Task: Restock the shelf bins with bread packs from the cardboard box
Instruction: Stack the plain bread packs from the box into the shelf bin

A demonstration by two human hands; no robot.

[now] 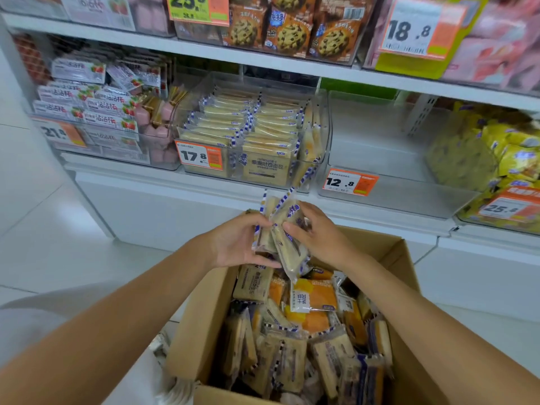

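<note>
An open cardboard box (201, 314) stands on the floor below me, full of pale and orange bread packs (312, 299). Above its far edge I hold a small bunch of pale bread packs with blue-striped edges (285, 241) upright between both hands. My left hand (236, 244) grips the bunch from the left, and my right hand (315, 232) grips it from the right. Straight ahead on the lower shelf, a clear bin (317, 141) with a 17.8 price tag holds rows of the same pale packs.
Right of that bin stands a clear bin (388, 185) tagged 12.8 with nothing visible inside. Further right is a bin of yellow packs (508, 153). Left is a bin of strawberry snack boxes (87, 106). Cookie packs (292, 24) fill the shelf above.
</note>
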